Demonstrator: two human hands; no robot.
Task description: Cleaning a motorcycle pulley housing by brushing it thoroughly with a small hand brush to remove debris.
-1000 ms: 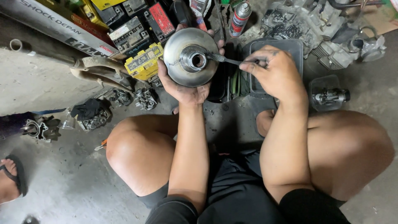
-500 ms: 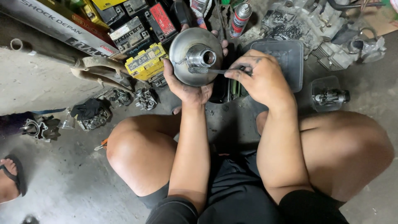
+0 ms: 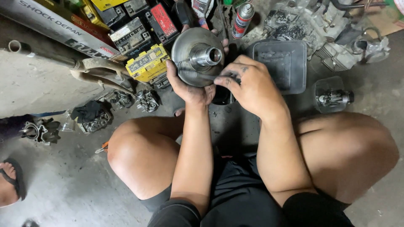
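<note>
My left hand (image 3: 190, 86) grips a round metal pulley disc (image 3: 189, 50) with a shiny central hub (image 3: 207, 56), holding it from below with the hub facing up and to the right. My right hand (image 3: 248, 84) pinches a thin dark tool (image 3: 195, 73) whose tip lies across the disc's face just below the hub. Both hands hover above the concrete floor in front of my bent knees.
A dark plastic tray (image 3: 283, 63) lies right of the hands, a spray can (image 3: 242, 17) beyond them. Several batteries, one yellow (image 3: 147, 64), sit at the back left with a long grey box (image 3: 54, 29). Engine parts (image 3: 334, 98) lie around. Another person's sandalled foot (image 3: 9, 183) is at the left edge.
The disc has tilted so its hub now faces more to the right. My right hand has drawn left and down, bringing the tool from the hub's side across the disc's lower face.
</note>
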